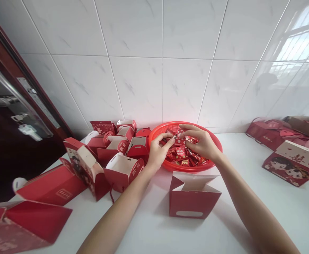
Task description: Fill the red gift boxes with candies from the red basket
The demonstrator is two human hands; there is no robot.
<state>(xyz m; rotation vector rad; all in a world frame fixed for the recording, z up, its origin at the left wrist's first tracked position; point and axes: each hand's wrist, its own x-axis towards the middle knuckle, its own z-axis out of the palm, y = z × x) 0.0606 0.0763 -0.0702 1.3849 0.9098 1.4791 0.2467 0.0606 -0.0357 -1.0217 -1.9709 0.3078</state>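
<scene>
A red plastic basket (218, 141) full of red-wrapped candies (180, 152) stands against the tiled wall. Both my hands reach into it. My left hand (158, 150) is at the basket's left side, thumb and index finger closed on what looks like a wrapped candy (174, 137). Over the right part of the heap is my right hand (202, 143), fingers curved and apart, its fingertips close to the candies. In front of the basket, between my forearms, a red paper gift box (194, 204) stands upright with its top open; its inside bottom is hidden.
Several red gift boxes (122, 167) crowd the left of the white table (149, 225), some open. More boxes lie at the right, one (292, 164) with cartoon figures. A dark door with a metal handle (19, 98) and keys (29, 131) is at the far left.
</scene>
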